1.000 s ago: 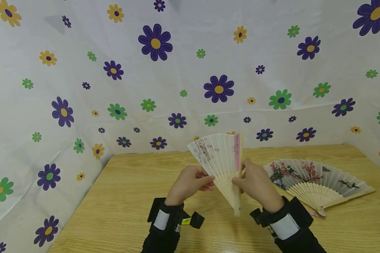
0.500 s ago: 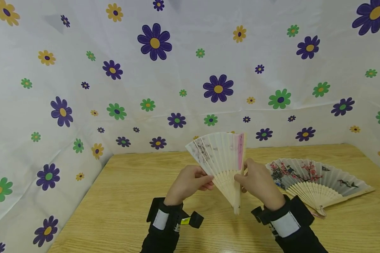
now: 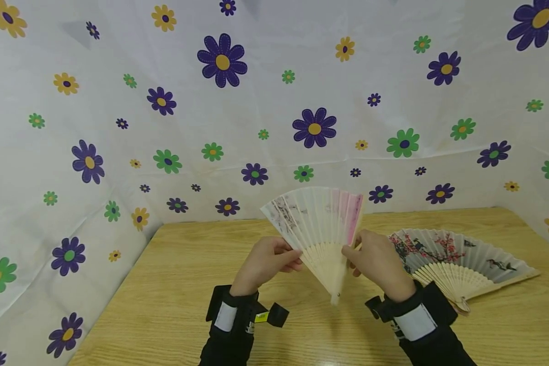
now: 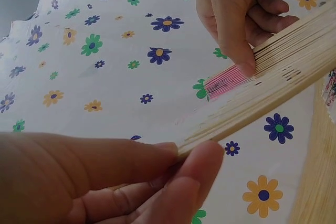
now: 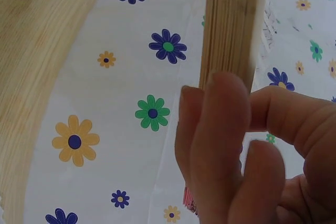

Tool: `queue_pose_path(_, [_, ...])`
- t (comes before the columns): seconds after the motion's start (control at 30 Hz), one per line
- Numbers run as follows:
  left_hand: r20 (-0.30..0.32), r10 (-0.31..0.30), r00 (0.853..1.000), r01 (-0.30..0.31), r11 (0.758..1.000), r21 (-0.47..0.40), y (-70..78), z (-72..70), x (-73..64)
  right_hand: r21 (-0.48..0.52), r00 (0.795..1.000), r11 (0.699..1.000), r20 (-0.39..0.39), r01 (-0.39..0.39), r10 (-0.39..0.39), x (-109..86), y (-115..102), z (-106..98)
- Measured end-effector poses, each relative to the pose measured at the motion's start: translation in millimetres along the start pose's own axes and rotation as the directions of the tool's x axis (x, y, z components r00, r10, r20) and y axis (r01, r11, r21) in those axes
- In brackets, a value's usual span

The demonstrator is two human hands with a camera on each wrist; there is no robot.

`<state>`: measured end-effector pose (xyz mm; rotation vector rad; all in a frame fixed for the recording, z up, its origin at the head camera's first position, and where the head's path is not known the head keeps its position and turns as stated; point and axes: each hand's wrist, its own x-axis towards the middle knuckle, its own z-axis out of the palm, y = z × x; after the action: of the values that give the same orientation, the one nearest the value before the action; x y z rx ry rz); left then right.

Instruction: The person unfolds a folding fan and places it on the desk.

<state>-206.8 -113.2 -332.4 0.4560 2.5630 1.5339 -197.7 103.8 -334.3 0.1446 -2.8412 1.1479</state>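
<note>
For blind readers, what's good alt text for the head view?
A left hand and right hand hold a partly spread folding fan above a wooden table; a blossom-printed fan lies open at right, flowered cloth behind.

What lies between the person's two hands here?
A partly spread fan, its sides held by the left hand and the right hand; the head view shows it.

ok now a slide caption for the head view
Left fingers and right fingers hold a pale, partly open fan over a wooden table, a blossom-painted fan lying spread at right.
</note>
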Motion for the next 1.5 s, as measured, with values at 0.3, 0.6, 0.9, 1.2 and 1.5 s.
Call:
queue_pose_path(0.3, [0.006,0.002,1.0,-0.002,0.999,-0.032,-2.5,-4.3,-0.4,0.001,1.0,1.0,-0.014,0.017,-0.017,-1.1,0.7,-2.7])
queue_pose_path(0.6, [-0.021,-0.005,1.0,0.003,0.998,-0.068,-5.2,-6.1,1.4,-0.012,0.998,0.999,-0.045,0.038,-0.038,-1.1,2.2,-6.9])
queue_pose_path(0.9, [-0.023,-0.014,1.0,0.012,0.997,-0.075,-5.2,-7.7,1.2,-0.022,0.999,0.999,-0.04,0.025,-0.026,0.6,3.4,-8.4])
queue_pose_path(1.2, [-0.025,-0.031,0.999,0.029,0.996,-0.082,-4.9,-9.1,1.4,-0.025,0.997,0.998,-0.066,0.05,-0.051,2.6,6.7,-9.9])
queue_pose_path(1.5, [-0.026,-0.041,0.999,0.039,0.995,-0.09,-4.5,-9.5,1.2,-0.028,0.996,0.998,-0.077,0.052,-0.054,3.1,8.5,-9.9])
